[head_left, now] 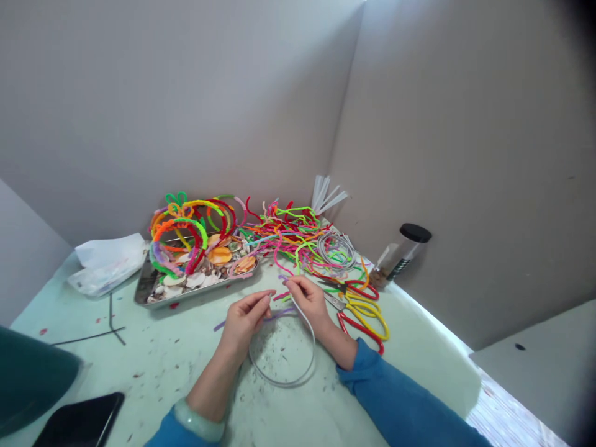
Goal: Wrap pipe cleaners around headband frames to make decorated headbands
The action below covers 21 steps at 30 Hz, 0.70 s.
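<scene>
Both hands on one thin white wire loop (pixel 288 385), just above the counter (pixel 186 379), front and center. Left hand (pixel 244 320) pinches one end, right hand (pixel 310 301) pinches the other; hands are near each other, not touching, small gap between the ends. Loop bottom hangs toward the wearer.

Purple fuzzy stem (pixel 218 326) lies on the counter, running behind the left hand. Scissors (pixel 359 308) with red and yellow handles sit just beside the right hand. Behind: metal tray (pixel 186 297) of shells (pixel 195 280), colorful fuzzy hoops (pixel 203 233) on it, then a tangled stem pile (pixel 288 233) with a wire coil (pixel 336 251) at its right. Phone (pixel 79 422) near left.
</scene>
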Available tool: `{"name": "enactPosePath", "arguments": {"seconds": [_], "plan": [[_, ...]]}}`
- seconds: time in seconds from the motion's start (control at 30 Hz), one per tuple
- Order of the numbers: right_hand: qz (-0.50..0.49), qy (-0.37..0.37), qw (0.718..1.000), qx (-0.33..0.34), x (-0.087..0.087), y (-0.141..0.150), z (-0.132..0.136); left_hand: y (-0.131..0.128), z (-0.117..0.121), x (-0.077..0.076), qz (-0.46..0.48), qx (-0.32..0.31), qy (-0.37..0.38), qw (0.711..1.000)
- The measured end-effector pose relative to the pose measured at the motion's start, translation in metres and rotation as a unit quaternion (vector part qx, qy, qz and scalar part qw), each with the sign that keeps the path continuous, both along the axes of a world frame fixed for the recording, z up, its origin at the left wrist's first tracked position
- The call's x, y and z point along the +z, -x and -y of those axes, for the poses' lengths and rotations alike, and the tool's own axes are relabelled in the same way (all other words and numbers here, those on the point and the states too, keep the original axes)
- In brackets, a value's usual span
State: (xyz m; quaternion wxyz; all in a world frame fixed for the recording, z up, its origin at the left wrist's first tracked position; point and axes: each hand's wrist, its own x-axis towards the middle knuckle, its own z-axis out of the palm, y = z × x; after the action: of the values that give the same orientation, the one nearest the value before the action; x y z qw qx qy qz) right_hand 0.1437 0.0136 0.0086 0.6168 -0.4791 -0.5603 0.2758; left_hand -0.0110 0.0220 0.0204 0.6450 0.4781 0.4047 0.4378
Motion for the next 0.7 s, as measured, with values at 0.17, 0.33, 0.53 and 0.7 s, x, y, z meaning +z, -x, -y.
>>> {"name": "enactPosePath", "arguments": {"seconds": [0.17, 0.33, 0.53, 0.7], "plan": [[-0.175, 0.049, 0.983, 0.013, 0.000, -0.010, -0.015, 0.001, 0.001, 0.001, -0.001, -0.016, -0.007, 1.000], [0.012, -0.049, 0.987, -0.150, 0.012, -0.031, -0.014, 0.001, 0.000, -0.001, 0.003, -0.023, -0.005, 1.000], [0.331, -0.168, 0.898, -0.236, 0.024, -0.047, -0.002, 0.001, 0.001, 0.001, -0.015, -0.012, -0.017, 1.000], [0.236, -0.103, 0.962, -0.089, 0.025, -0.039, -0.006, 0.001, 0.001, 0.003, -0.017, -0.012, -0.016, 1.000]]}}
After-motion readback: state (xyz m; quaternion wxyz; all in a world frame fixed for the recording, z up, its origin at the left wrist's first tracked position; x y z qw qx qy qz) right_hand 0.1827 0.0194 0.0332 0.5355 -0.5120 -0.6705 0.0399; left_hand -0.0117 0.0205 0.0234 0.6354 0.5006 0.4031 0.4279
